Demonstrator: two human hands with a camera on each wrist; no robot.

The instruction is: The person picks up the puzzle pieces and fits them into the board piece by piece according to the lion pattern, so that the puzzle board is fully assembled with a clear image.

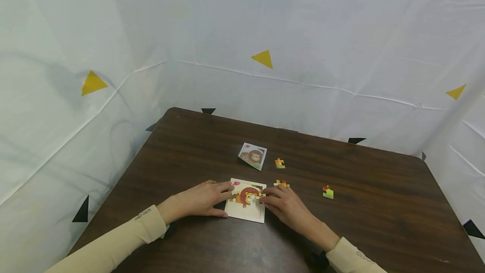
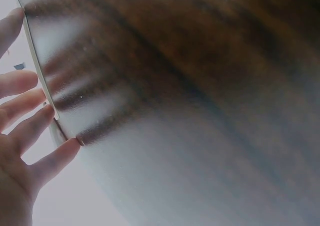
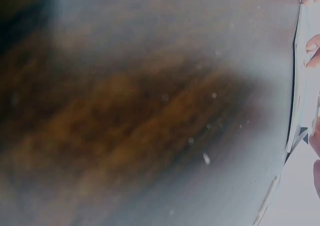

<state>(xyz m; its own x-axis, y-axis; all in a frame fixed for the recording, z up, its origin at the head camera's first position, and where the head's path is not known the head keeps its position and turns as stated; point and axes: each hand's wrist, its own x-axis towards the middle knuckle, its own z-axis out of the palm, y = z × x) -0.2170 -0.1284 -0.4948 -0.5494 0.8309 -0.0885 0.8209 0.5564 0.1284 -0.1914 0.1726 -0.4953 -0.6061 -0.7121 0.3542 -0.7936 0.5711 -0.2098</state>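
Note:
A small white puzzle board (image 1: pixel 242 213) lies flat on the table, its upper part filled with joined pieces of a lion picture (image 1: pixel 248 193). My left hand (image 1: pixel 204 199) rests at the board's left edge, fingertips over its upper left and thumb by the lower left corner. In the left wrist view the fingers (image 2: pixel 30 128) are spread along that edge. From the right, my right hand (image 1: pixel 289 207) pinches a puzzle piece (image 1: pixel 259 199) over the board's right side, the piece partly hidden by the fingers. The right wrist view catches only some fingertips (image 3: pixel 314 50) at its edge.
Behind the board lies a slightly curled card (image 1: pixel 254 155) with the lion picture. Loose puzzle pieces lie beside the card (image 1: pixel 280 163), just beyond my right hand (image 1: pixel 281 183) and farther right (image 1: pixel 328 192). A white sheet wall (image 1: pixel 303 33) stands behind the dark wooden table (image 1: pixel 360 222).

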